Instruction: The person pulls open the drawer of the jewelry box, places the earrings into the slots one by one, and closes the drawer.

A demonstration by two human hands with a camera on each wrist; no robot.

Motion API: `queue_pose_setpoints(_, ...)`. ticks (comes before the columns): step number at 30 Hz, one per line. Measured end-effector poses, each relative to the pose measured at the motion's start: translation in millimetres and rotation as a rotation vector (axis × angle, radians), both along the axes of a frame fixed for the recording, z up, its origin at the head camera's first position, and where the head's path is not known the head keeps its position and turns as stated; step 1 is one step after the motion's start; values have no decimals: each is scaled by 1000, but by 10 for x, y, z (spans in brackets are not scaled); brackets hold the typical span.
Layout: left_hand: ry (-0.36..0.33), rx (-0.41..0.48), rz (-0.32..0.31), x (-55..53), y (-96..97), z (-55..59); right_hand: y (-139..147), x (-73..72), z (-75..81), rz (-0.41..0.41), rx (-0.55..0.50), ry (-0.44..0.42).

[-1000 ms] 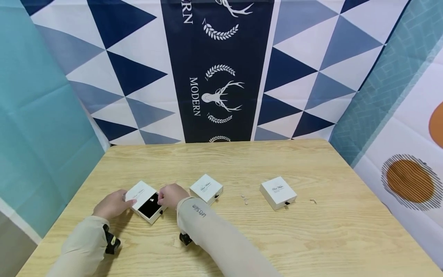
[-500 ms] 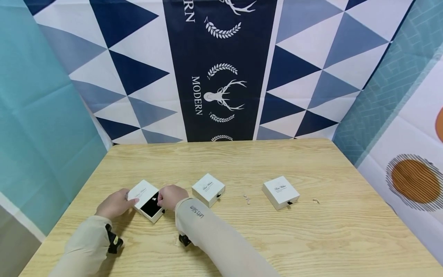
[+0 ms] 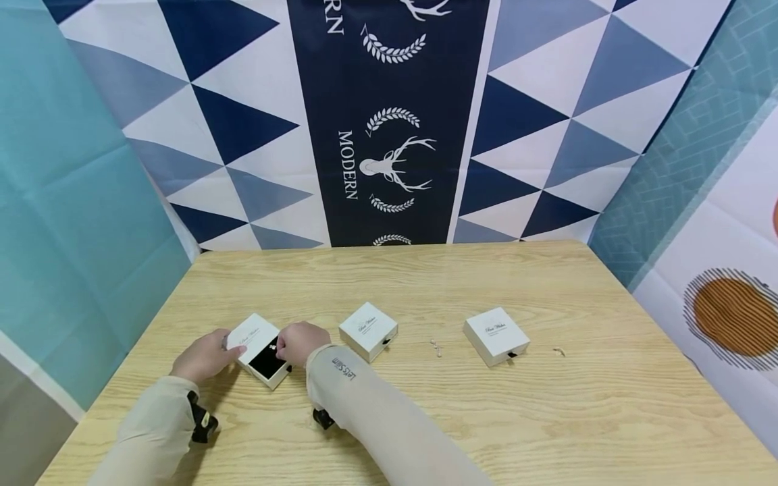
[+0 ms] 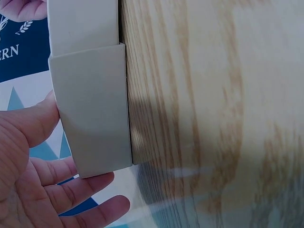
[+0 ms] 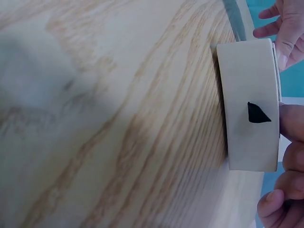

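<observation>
A white jewelry box lies at the left of the table, its drawer partly slid out of the sleeve. Black lining fills the drawer, with a small shiny piece on it near the sleeve's edge. My left hand grips the sleeve, thumb on its top and fingers around the side. Curled fingers of my right hand reach over the rim of the drawer front, above its black pull tab. I cannot tell whether those fingertips pinch anything.
Two closed white boxes stand farther right, a nearer box and a second box. Between them lie small jewelry pieces, and another small piece lies right of the second box. Patterned cloth hangs behind the table.
The whole scene shifts slightly rightward and up with the head. Both hands keep their places on the jewelry box, and the drawer stays partly out.
</observation>
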State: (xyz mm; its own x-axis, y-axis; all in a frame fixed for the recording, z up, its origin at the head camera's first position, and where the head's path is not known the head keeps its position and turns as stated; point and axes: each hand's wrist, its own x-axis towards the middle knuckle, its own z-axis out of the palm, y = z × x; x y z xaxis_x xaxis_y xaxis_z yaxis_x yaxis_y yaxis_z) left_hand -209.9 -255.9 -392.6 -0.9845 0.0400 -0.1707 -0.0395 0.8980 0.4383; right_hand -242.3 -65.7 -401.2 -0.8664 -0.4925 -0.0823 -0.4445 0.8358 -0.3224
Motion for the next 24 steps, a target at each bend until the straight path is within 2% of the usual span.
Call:
queue_pose_setpoints(15, 21, -3, -5, -25, 5, -30, -11, -41, -33, 6, 36, 66)
queue_pose_setpoints(20, 18, -11, 6, -21, -2, -36, 30, -129, -30, 44, 47, 1)
queue_pose_setpoints(24, 14, -12, 11, -19, -25, -58, 43, -131, -8, 68, 42, -58)
